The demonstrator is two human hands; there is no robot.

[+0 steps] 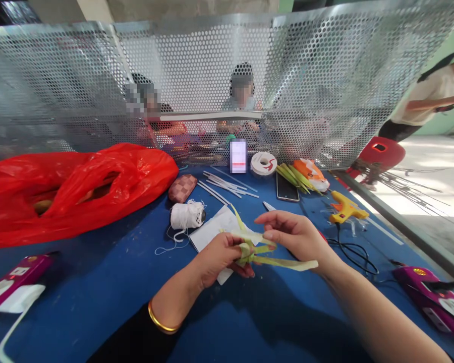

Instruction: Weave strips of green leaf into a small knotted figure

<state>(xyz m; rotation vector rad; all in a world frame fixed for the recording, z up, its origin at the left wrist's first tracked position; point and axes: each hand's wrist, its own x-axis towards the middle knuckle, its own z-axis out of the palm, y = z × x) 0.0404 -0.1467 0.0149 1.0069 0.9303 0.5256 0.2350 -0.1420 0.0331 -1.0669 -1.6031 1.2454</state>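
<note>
My left hand [220,256] is closed around a small folded piece of pale green leaf strips [245,253], held above the blue table. Several loose strip ends stick out of it, one upward and others to the right. At its right side my right hand [293,233] has thumb and fingers bent around the end of one leaf strip [255,236]. A white paper sheet [206,233] lies beneath the hands. A pointed metal blade [268,205] shows just behind my right hand, which hides the rest of it.
White thread spool [187,216], checkered pouch [182,188], white sticks [227,184] and red plastic bag [136,176] lie left and ahead. Ribbon roll [264,164], leaf strips [295,177], phone [287,191] and corded yellow glue gun [347,207] lie right. Perforated metal screen [196,65] stands behind.
</note>
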